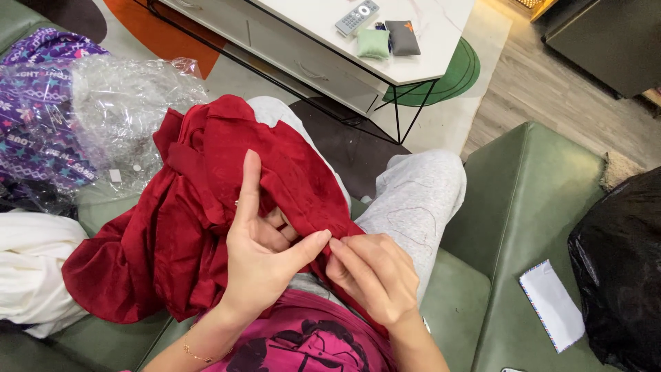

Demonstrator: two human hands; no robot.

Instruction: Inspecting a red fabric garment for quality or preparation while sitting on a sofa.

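You're in a magenta-pink top [313, 344] w/ a dark printed graphic across the front, black shapes on the pink; only the lower chest part shows at the bottom edge. Legs are in light grey sweatpants [413, 200], soft heathered fabric, w/ a faint thin reddish outline drawn or stitched on the thigh. Your forearms are bare, no sleeves reaching the wrists. Left hand [265, 251]: thin gold chain bracelet [196, 355] at the wrist, plus a small ring [237, 202] on one finger, details too small to tell. Right hand [372, 272]: no jewellery visible from this side. Nails look short & unpainted on both.
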